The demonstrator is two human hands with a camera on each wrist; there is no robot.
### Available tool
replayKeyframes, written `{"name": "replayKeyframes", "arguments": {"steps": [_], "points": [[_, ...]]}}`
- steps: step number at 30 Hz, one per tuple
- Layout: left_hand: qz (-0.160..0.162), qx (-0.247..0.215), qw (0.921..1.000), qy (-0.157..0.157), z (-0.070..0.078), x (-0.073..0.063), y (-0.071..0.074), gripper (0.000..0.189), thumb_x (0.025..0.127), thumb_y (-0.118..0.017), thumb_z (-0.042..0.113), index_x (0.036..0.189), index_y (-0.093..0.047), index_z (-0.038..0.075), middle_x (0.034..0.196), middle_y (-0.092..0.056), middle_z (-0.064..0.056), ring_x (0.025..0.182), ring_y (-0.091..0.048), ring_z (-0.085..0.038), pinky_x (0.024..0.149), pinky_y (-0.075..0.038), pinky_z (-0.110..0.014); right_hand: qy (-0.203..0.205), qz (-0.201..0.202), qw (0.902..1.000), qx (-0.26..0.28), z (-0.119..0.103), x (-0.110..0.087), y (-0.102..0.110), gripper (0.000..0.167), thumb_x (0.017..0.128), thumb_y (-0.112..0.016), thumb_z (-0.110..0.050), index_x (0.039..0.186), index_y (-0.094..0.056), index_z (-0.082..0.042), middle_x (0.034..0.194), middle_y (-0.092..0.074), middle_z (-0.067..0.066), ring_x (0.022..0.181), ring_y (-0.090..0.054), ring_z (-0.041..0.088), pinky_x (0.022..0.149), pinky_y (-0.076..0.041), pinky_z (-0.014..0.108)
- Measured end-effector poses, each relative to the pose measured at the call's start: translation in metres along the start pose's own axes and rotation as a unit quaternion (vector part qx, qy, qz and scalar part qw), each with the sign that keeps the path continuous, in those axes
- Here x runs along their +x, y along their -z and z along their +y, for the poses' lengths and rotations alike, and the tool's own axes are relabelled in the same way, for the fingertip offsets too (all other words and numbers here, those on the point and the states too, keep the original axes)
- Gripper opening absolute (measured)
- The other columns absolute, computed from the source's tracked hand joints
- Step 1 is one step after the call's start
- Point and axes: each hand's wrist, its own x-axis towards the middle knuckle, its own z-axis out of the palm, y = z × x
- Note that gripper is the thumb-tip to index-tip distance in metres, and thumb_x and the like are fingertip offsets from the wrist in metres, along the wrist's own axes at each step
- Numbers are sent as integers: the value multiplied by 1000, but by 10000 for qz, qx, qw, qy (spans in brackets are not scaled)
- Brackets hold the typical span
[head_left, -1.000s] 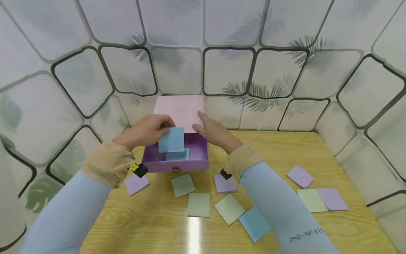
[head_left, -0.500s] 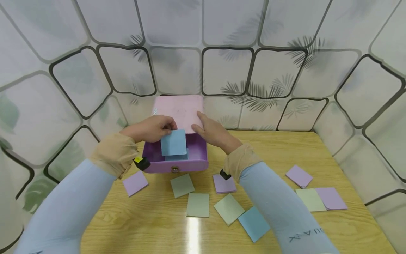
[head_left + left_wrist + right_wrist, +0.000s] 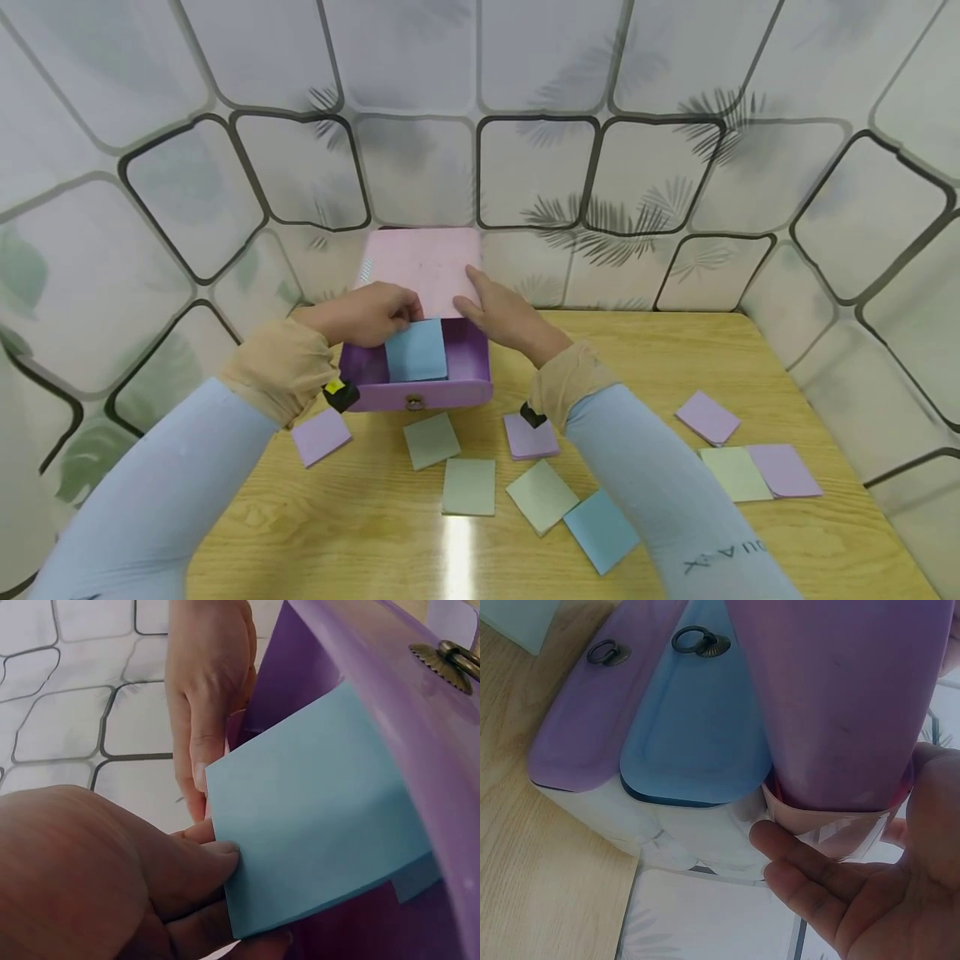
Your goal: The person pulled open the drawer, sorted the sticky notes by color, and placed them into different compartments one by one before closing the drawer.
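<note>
At the head view's centre, a pink-topped drawer cabinet [image 3: 423, 267] has its purple top drawer [image 3: 472, 354] pulled out. My left hand [image 3: 367, 315] pinches a light blue sticky-note pad [image 3: 418, 352] by its edge, thumb on top and fingers beneath. That pad leans tilted into the drawer, its far end behind the front wall. In the left wrist view, part of another blue pad [image 3: 418, 879] shows under it. My right hand [image 3: 506, 308] rests against the cabinet's right edge with fingers extended. The right wrist view shows its fingertips [image 3: 769, 840] at the cabinet's side.
Below are a shut blue drawer [image 3: 697, 720] and a lower purple drawer [image 3: 592, 727]. Several purple, green and blue pads, such as a green pad [image 3: 468, 487] and a blue pad [image 3: 602, 531], lie on the wooden table [image 3: 337, 533]. A patterned wall [image 3: 525, 258] stands behind.
My left hand has moved slightly right and lowered the blue pad into the open drawer, covering most of the blue pad beneath. My right hand has stayed at the cabinet's edge.
</note>
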Motion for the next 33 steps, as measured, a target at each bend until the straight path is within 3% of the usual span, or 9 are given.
{"name": "replayKeyframes", "arguments": {"steps": [10,20,27,33], "points": [[117,532,9984,-167,7,2,-8,15,89,-57,-2,97,-67,5,87,-64,-4,81,-57,-18,76,-48,-36,-39,-23,10000,38,-1,-1,0,72,100,-38,-52,155,-10,-14,157,-24,8,142,-26,21,114,-23,36],[196,1427,9888,-388,14,2,-19,17,81,-70,0,95,-72,9,88,-69,-2,83,-62,-19,79,-51,-38,-21,-38,10000,42,-1,-3,2,72,101,-38,-51,155,-10,-13,157,-23,9,142,-25,21,114,-23,36],[-169,1952,9802,-280,19,1,-28,18,84,-65,-1,97,-72,11,89,-70,-4,83,-63,-21,77,-52,-38,-53,-36,10000,67,-2,-4,1,72,101,-38,-51,155,-10,-13,157,-24,9,142,-25,22,114,-23,37],[-114,2019,9787,-340,18,3,-32,17,81,-66,-2,91,-71,10,85,-69,-4,77,-61,-19,73,-52,-37,-3,31,10000,21,-3,-5,1,71,101,-39,-50,155,-11,-13,156,-25,10,141,-27,23,114,-24,37]]}}
